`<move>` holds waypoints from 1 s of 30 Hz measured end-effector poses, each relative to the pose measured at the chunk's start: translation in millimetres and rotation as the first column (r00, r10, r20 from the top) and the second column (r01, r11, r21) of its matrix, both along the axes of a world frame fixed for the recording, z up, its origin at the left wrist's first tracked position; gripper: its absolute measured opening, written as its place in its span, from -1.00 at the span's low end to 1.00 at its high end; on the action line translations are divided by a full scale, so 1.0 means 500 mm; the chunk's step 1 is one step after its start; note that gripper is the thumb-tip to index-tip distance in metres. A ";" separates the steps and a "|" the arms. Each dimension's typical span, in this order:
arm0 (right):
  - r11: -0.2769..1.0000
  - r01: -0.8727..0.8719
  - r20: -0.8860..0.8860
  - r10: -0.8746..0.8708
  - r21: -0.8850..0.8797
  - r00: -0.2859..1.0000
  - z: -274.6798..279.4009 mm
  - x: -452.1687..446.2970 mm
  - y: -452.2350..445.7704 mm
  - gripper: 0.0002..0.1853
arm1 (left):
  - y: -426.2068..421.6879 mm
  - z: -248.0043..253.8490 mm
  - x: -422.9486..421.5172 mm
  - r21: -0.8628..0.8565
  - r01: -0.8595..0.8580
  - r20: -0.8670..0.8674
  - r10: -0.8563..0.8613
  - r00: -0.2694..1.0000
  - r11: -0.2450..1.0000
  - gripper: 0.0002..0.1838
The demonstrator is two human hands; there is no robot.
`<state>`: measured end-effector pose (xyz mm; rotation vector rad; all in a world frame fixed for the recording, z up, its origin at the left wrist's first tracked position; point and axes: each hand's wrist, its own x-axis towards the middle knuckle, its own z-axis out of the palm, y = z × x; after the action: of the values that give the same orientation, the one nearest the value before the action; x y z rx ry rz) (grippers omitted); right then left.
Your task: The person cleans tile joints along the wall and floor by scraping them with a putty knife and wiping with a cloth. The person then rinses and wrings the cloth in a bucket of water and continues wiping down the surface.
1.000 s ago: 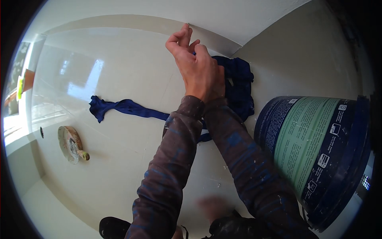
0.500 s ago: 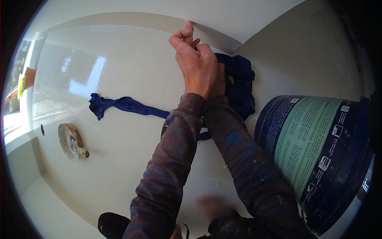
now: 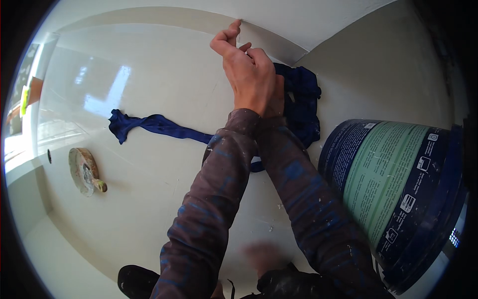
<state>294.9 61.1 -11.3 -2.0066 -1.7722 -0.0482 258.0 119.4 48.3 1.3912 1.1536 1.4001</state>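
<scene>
A glossy beige floor [image 3: 149,219] fills most of the view, and a smooth white wall [image 3: 284,17] rises along its far side. A large round dark-blue and pale-green printed plastic bucket [image 3: 381,174] stands just beside the person's right forearm. Two dark, blue-marked sleeves [image 3: 204,199] reach forward and meet at the cuffs.

A dark-blue, crumpled fabric cloth [image 3: 304,109] lies bunched on the floor, just right of the hands and nearer the right one. A narrow twisted length of similar fabric [image 3: 167,127] runs leftward from under the forearms; whether the two are one piece is hidden. A long beige baseboard strip [image 3: 266,37] edges the wall, its long axis sloping down to the right past the fingertips.

A shallow, round, smeared dish [image 3: 82,169] sits well apart on the left. The left hand [image 3: 250,79] overlaps the right hand [image 3: 280,94], its fingers bent except one, which points ahead to the strip's upper edge; contact there is unclear. The right fingers are hidden, so I cannot tell whether they grip anything. Small pale crumbs [image 3: 271,228] dot the floor between the forearms.
</scene>
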 end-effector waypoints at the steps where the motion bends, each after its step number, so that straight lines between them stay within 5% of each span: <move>1: 1.000 0.000 0.002 0.000 0.001 1.000 0.000 0.001 0.001 -0.45 | 0.002 0.000 0.002 0.032 -0.010 -0.001 0.010 1.000 0.999 -0.59; 9: 1.000 0.003 0.002 -0.003 0.001 1.000 0.005 0.002 0.008 -0.41 | -0.009 0.006 -0.006 0.067 0.074 -0.139 -0.064 0.988 0.995 -0.58; 18: 0.971 -0.061 0.074 0.045 0.232 0.996 0.029 -0.011 0.017 -0.21 | -0.210 0.004 -0.206 -0.092 -0.250 0.007 0.251 0.968 0.964 -0.54; 22: 0.943 -0.104 0.178 0.048 0.317 0.983 0.030 -0.007 0.084 -0.19 | -0.375 -0.068 -0.361 -0.100 -0.270 -0.301 0.229 0.926 0.958 -0.52; 26: 0.972 -0.115 0.278 0.055 0.205 0.959 0.016 -0.005 0.122 -0.14 | -0.439 -0.136 -0.437 -0.181 -0.288 -0.217 0.247 0.944 0.940 -0.53; 30: 0.962 -0.056 0.291 -0.025 0.268 0.957 0.006 -0.002 0.115 -0.14 | -0.425 -0.106 -0.405 -0.103 -0.283 -0.411 0.219 0.885 0.954 -0.59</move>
<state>294.1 118.8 -8.4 -1.8554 -1.8368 -0.5820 55.6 -93.0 -4.9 1.4884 1.7268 1.1913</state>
